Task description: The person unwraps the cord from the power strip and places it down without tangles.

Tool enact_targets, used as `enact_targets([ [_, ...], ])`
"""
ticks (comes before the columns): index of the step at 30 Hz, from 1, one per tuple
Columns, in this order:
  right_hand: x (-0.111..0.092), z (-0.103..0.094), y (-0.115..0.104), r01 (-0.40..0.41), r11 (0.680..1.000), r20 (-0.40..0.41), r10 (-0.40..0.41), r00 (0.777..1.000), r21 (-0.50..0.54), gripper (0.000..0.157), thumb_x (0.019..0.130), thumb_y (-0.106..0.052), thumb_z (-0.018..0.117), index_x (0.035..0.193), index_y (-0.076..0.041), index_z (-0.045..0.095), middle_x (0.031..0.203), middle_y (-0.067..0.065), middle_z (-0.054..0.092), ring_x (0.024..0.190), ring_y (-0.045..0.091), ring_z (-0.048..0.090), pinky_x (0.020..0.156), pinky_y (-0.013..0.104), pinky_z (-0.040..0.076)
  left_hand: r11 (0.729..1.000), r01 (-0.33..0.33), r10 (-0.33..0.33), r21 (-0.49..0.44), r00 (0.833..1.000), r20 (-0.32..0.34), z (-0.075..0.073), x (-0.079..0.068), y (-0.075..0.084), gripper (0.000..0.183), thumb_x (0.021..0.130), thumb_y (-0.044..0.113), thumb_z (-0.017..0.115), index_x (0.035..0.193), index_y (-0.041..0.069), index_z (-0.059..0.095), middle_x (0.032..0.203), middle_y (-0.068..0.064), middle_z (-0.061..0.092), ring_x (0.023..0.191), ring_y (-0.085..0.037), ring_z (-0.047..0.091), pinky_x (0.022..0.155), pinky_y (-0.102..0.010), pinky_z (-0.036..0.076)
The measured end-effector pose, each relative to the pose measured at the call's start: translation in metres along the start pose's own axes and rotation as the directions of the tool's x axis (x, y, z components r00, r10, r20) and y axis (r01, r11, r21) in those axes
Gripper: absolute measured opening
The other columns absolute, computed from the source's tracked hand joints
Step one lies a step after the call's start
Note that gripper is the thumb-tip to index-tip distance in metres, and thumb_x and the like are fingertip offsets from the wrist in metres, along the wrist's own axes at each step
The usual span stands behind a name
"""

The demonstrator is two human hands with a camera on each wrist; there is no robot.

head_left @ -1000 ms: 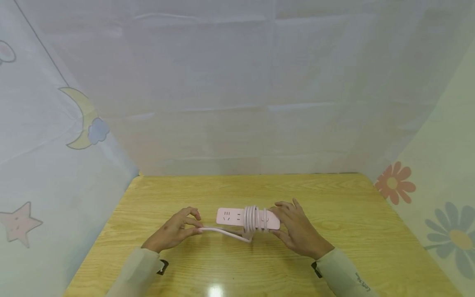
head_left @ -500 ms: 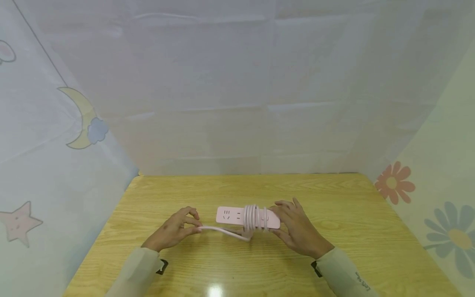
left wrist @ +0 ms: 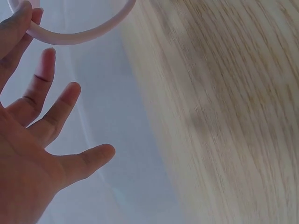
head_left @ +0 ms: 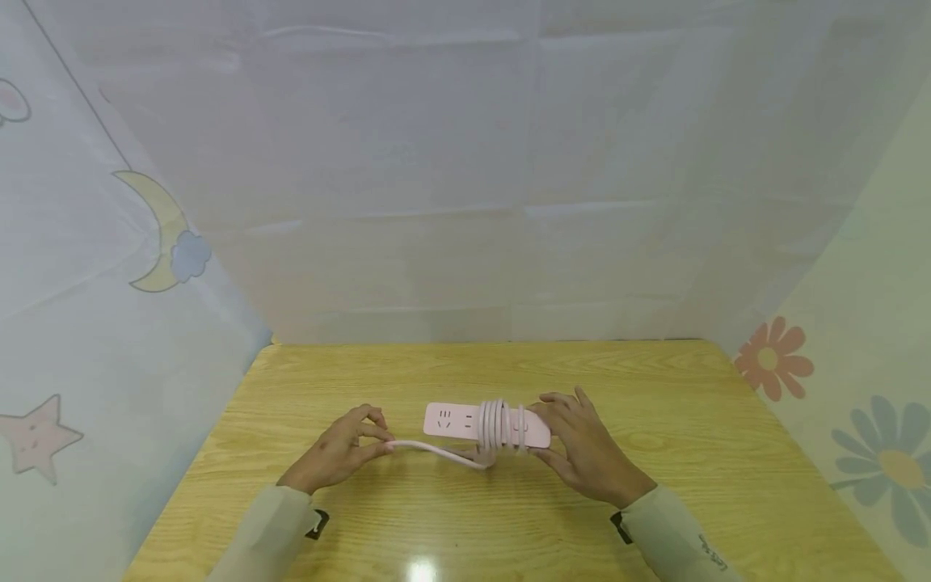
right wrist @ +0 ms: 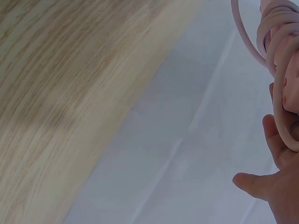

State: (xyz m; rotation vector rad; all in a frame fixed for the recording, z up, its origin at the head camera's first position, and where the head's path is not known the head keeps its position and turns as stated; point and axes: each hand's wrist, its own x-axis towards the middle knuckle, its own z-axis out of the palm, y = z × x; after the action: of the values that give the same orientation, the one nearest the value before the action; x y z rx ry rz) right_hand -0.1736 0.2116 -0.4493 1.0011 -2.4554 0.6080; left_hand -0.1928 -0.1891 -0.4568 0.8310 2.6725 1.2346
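Observation:
A pink power strip (head_left: 451,421) with its cord (head_left: 493,425) wound several times around its right half is held above the table. My right hand (head_left: 589,453) grips the strip's right end between thumb and fingers. Between thumb and index finger, my left hand (head_left: 338,453) pinches a free length of the cord, which sags in a curve toward the coils. In the left wrist view that cord (left wrist: 70,38) bends across the top, and the other fingers are spread apart from it. The right wrist view shows the coils (right wrist: 275,28) at the right edge.
The wood-grain table (head_left: 465,517) lies beneath both hands. Pale sheeting (head_left: 465,202) rises behind it, with patterned sheets at left and right bearing a moon (head_left: 163,218) and flowers (head_left: 774,358).
The left fingertips and the pinched cord have shifted very slightly left and up. The power strip has risen a little at its left end; the right hand stays almost still.

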Motion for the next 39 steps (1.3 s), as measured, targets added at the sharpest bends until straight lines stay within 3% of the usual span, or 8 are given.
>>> enact_targets([
  [6,0.000,0.001,0.001,0.000,1.000,-0.013,0.000,1.000,0.010,0.051,0.088,-0.025,0.075,0.134,-0.012,0.056,0.123,0.007,0.064,0.126,0.035,0.051,0.106,0.074,0.017,1.000,0.009,-0.008,0.028,0.999,-0.047,0.002,0.002,-0.005,0.026,0.094,0.027,0.071,0.111,0.010,0.061,0.112,-0.006,0.068,0.088,-0.017,0.049,0.063,-0.025,0.043],
  [14,0.000,0.003,0.005,0.015,1.000,-0.032,-0.014,0.999,0.017,0.049,0.090,-0.029,0.073,0.133,-0.011,0.056,0.123,0.007,0.064,0.126,0.035,0.050,0.105,0.075,0.017,0.996,0.008,0.000,0.084,0.995,-0.096,0.002,0.003,-0.009,0.009,0.094,0.024,0.072,0.098,0.016,0.074,0.116,-0.006,0.057,0.109,-0.025,0.052,0.075,-0.030,0.043],
  [25,-0.001,0.004,0.005,0.017,0.999,-0.037,-0.016,0.999,0.033,0.052,0.087,-0.024,0.077,0.134,-0.012,0.056,0.123,0.003,0.065,0.126,0.034,0.051,0.106,0.075,0.016,0.993,-0.025,0.037,0.117,0.994,-0.105,0.005,0.004,-0.013,0.010,0.093,0.024,0.073,0.098,0.017,0.077,0.112,-0.004,0.057,0.099,-0.019,0.051,0.071,-0.028,0.041],
  [29,-0.001,0.004,0.005,0.013,0.999,-0.036,-0.012,0.999,0.029,0.053,0.086,-0.023,0.077,0.133,-0.012,0.056,0.123,0.004,0.065,0.126,0.034,0.051,0.106,0.075,0.016,0.991,-0.028,0.044,0.133,0.992,-0.117,0.005,0.004,-0.014,0.011,0.093,0.024,0.072,0.099,0.016,0.077,0.110,0.003,0.055,0.097,-0.017,0.051,0.071,-0.029,0.042],
  [39,0.000,0.003,0.004,0.015,0.999,-0.041,-0.013,0.999,0.037,0.050,0.090,-0.027,0.074,0.133,-0.010,0.056,0.123,0.005,0.065,0.126,0.035,0.051,0.106,0.074,0.017,0.985,0.031,-0.002,0.171,0.986,-0.168,0.007,0.005,-0.012,0.012,0.092,0.024,0.074,0.099,0.016,0.078,0.105,0.008,0.054,0.076,-0.011,0.040,0.065,-0.026,0.040],
])
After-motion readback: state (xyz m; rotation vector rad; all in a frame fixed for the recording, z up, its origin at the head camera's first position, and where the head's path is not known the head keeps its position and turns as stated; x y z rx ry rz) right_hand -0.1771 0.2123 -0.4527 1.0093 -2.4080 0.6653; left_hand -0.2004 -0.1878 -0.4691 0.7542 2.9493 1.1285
